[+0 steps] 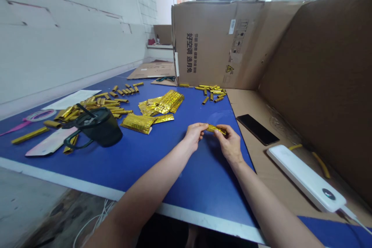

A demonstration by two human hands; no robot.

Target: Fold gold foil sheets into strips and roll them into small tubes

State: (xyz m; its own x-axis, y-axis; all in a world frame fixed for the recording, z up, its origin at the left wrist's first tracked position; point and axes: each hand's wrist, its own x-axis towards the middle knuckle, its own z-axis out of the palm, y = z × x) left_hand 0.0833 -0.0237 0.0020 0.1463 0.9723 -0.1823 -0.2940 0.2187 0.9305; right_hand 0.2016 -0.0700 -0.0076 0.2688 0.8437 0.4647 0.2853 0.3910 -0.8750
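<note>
Both hands up over the blue counter (139,155), near its right edge. Left hand (194,135) and right hand (229,143) each pinch one end of a small gold foil strip (216,128); both grips clamped on it, strip held just above the counter surface, between the hands.

Flat gold foil sheets (162,105) piled mid-counter, another stack (138,123) just beside. Rolled gold tubes (99,104) heaped on the left, a smaller batch (212,92) at the far edge by the big cardboard box (215,42).

Containers: dark cup (100,126) with lid and handle lies tipped on its side on the counter, contents can't tell. Cardboard box stands upright, inside not visible.

Right of the counter on cardboard: black phone (257,129), white power bank (306,178) with cable.
</note>
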